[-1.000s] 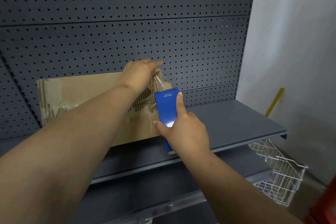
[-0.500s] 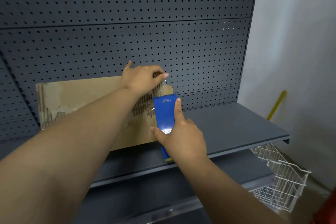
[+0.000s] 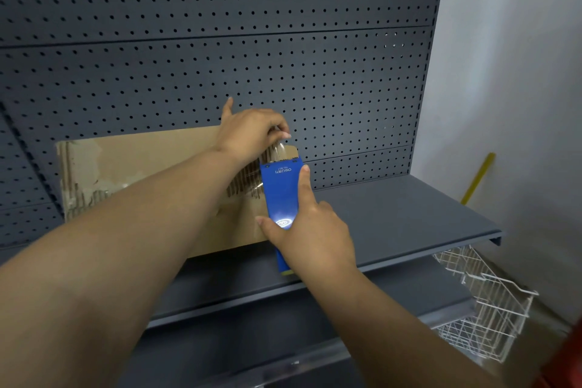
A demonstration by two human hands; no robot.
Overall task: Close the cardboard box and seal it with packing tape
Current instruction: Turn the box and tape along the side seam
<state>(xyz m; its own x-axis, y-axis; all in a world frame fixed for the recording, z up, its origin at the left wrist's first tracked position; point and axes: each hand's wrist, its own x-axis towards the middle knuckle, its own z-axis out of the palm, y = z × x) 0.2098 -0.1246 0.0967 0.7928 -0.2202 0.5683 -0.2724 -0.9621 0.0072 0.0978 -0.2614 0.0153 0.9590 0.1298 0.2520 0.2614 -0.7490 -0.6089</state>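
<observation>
A worn brown cardboard box (image 3: 148, 164) stands on the grey shelf (image 3: 393, 217) against the pegboard, its surface torn in patches. My right hand (image 3: 311, 236) grips a blue tape dispenser (image 3: 280, 192) at the box's right end, forefinger laid along its side. Clear packing tape (image 3: 278, 151) runs from the dispenser's top up to my left hand (image 3: 252, 132), which pinches the tape's end at the box's upper right corner, one finger sticking up. My left forearm hides much of the box's front.
Dark grey pegboard (image 3: 220, 41) rises behind the shelf. A white wire basket (image 3: 485, 302) hangs below the shelf at the right. A yellow stick (image 3: 477, 178) leans against the white wall. A lower shelf (image 3: 283, 340) runs beneath.
My left hand has shifted from lying over the box's corner to pinching the tape end, one finger raised. The dispenser and my right hand have stayed nearly still.
</observation>
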